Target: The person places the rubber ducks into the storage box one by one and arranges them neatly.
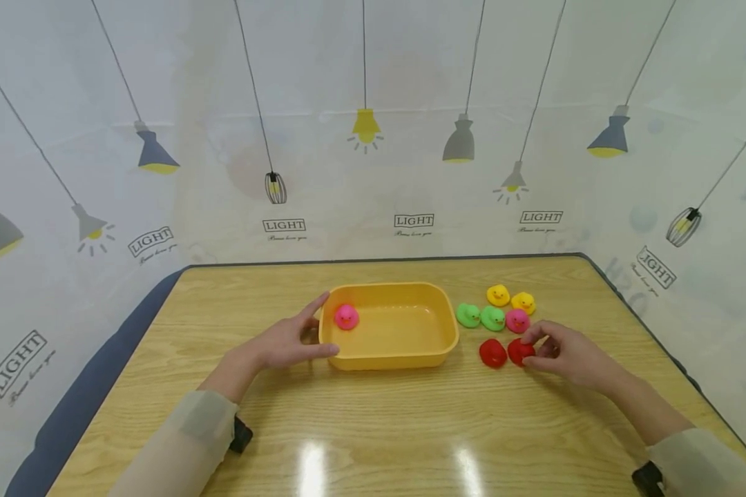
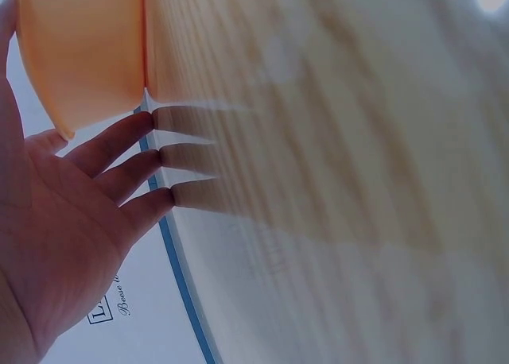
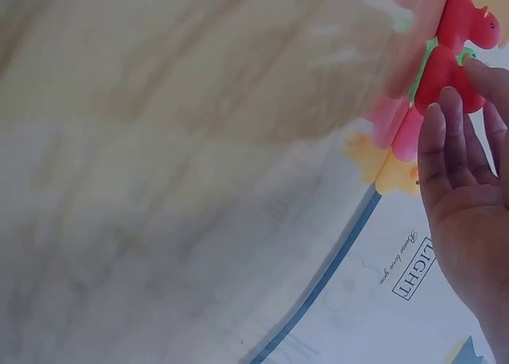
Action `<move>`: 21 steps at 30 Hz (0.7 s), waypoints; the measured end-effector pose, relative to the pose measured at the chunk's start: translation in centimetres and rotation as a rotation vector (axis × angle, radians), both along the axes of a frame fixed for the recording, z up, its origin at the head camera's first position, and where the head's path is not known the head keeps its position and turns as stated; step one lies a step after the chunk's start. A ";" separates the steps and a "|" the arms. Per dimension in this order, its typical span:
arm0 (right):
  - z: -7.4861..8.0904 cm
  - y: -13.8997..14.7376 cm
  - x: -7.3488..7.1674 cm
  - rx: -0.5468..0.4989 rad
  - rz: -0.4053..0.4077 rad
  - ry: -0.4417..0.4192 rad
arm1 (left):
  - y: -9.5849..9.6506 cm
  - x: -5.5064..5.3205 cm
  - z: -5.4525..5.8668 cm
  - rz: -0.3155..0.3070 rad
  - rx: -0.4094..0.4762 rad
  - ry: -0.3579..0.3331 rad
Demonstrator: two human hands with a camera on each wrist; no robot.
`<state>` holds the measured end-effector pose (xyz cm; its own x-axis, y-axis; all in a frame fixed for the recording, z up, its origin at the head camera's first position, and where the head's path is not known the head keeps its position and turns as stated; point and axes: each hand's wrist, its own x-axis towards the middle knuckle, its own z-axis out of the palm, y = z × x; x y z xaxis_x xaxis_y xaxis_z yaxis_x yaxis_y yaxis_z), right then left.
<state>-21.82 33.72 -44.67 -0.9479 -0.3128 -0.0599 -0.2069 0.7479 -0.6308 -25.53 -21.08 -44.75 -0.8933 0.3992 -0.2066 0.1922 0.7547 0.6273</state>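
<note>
A yellow-orange plastic basin (image 1: 389, 361) sits on the wooden table, a pink rubber duck (image 1: 347, 317) inside at its left end. My left hand (image 1: 289, 339) holds that end, thumb on the near rim and index finger at the far corner. In the left wrist view, the other fingers (image 2: 127, 173) stretch out below the basin wall (image 2: 83, 54). My right hand (image 1: 568, 354) pinches the right one of two red rubber ducks (image 1: 520, 352) between thumb and fingers. The other red duck (image 1: 492, 353) is just left of it. The right wrist view shows fingertips against the red duck (image 3: 437, 82).
Behind the red ducks are two green ducks (image 1: 493, 318), a pink duck (image 1: 518, 320) and two yellow ducks (image 1: 498, 295), close together right of the basin. A light-printed cloth (image 1: 348, 228) stands around the table's back and sides. The wooden table (image 1: 373, 421) extends in front.
</note>
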 end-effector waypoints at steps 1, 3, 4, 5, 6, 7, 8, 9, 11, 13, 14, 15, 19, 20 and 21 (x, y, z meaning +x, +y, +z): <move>0.0 0.0 0.1 0.000 -0.006 0.007 | 0.0 0.0 0.0 -0.001 0.000 0.000; 0.3 0.1 0.2 -0.009 -0.008 0.039 | 0.0 0.0 0.0 -0.003 0.000 0.001; 0.4 0.1 0.2 -0.015 -0.007 0.058 | 0.0 0.0 0.1 -0.003 0.001 -0.001; 0.6 0.1 0.2 -0.021 -0.004 0.078 | 0.0 0.0 0.1 -0.002 0.000 0.001; 0.8 0.1 0.3 -0.030 -0.002 0.096 | 0.0 0.0 0.1 -0.002 0.000 0.001; 1.0 0.1 0.3 -0.038 -0.001 0.115 | 0.0 0.1 0.1 -0.002 0.001 0.002; 1.2 0.1 0.3 -0.047 0.001 0.136 | 0.0 0.1 0.1 -0.002 0.001 0.003; 1.4 0.0 0.3 -0.053 -0.002 0.150 | 0.1 0.1 0.1 -0.003 0.001 0.005; 1.8 -0.1 0.3 -0.068 -0.006 0.177 | 0.1 0.1 0.2 -0.003 0.000 0.008; 2.1 -0.4 0.3 -0.087 -0.006 0.205 | 0.1 0.1 0.2 -0.003 -0.002 0.009; 2.3 -0.6 0.2 -0.096 -0.003 0.218 | 0.1 0.1 0.2 -0.003 -0.003 0.009; 2.5 -0.8 0.2 -0.107 0.000 0.231 | 0.1 0.1 0.2 -0.002 -0.005 0.008; 3.2 -1.9 -0.2 -0.139 0.023 0.272 | 0.1 0.1 0.2 0.000 -0.010 0.005; 3.4 -2.2 -0.3 -0.146 0.031 0.273 | 0.1 0.1 0.2 -0.001 -0.012 0.005; 3.5 -2.6 -0.4 -0.158 0.036 0.269 | 0.1 0.2 0.2 -0.003 -0.012 0.006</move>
